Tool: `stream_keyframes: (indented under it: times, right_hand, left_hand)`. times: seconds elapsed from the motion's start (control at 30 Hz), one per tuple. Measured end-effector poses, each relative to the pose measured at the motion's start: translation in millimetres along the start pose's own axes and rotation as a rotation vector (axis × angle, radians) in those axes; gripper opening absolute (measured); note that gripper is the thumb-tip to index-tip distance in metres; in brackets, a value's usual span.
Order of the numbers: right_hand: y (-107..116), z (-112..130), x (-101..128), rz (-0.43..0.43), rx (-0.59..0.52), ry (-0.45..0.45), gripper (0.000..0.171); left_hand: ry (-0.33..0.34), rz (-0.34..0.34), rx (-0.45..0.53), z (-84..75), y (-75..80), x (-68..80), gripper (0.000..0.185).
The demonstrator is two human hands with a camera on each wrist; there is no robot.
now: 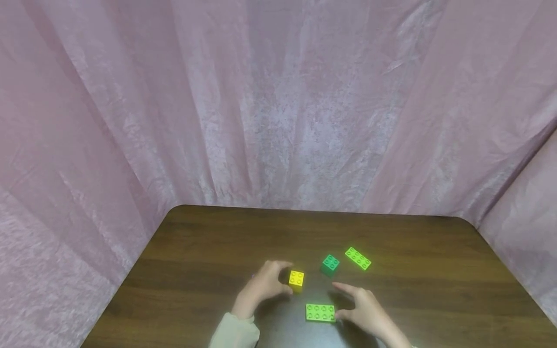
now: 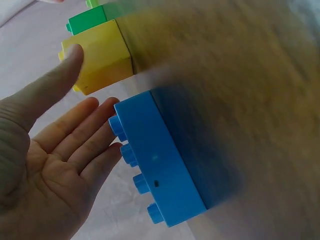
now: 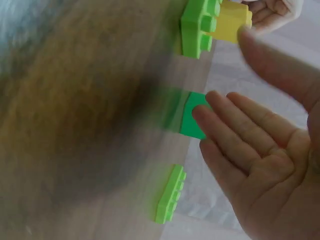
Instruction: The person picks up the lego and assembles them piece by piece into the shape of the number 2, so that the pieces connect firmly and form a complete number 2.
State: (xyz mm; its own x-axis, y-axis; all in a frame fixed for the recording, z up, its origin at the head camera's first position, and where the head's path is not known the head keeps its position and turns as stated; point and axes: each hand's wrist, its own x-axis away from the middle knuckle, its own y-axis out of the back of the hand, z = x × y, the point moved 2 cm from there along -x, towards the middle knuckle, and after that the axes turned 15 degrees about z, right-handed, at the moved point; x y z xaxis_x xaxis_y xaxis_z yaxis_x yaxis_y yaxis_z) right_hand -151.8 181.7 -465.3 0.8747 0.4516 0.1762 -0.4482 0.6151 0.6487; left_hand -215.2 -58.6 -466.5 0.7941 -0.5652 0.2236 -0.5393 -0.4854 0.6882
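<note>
My left hand (image 1: 265, 282) is held beside a yellow two-by-two toy building brick (image 1: 296, 280), thumb and fingers spread apart and nothing gripped. In the left wrist view a long blue brick (image 2: 157, 160) stands in front of the fingertips; in the head view that hand hides nearly all of it. My right hand (image 1: 363, 308) hovers with fingers extended, its thumb close to the right end of a lime eight-stud brick (image 1: 320, 313). Whether the thumb touches it I cannot tell. Beyond the right fingertips sits a dark green two-by-two brick (image 1: 330, 264).
A second, flatter lime brick (image 1: 358, 258) lies at an angle behind and right of the green one. The brown wooden table (image 1: 209, 241) has rounded far corners. Pink velvet curtains (image 1: 278, 106) hang behind it and along its sides.
</note>
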Motion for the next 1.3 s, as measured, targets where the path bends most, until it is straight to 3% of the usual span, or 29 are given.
stream_keyframes:
  times: [0.23, 0.67, 1.1, 1.3]
  right_hand:
    - [-3, -1, -3, -0.052, 0.003, -0.077, 0.059]
    - [-9, 3, 0, -0.023, -0.003, -0.113, 0.063]
    - [-14, 5, 0, 0.035, 0.003, -0.101, 0.067]
    - [-18, 3, -1, 0.030, 0.036, -0.040, 0.064]
  left_hand:
    - [0.044, -0.015, -0.023, -2.8, -0.3, -0.8, 0.049]
    - [0.068, 0.003, -0.060, -3.2, -3.1, -3.3, 0.045]
    - [0.032, 0.001, -0.076, -4.4, -5.3, -6.3, 0.044]
    - [0.028, -0.001, -0.062, -6.3, -4.3, -7.1, 0.037]
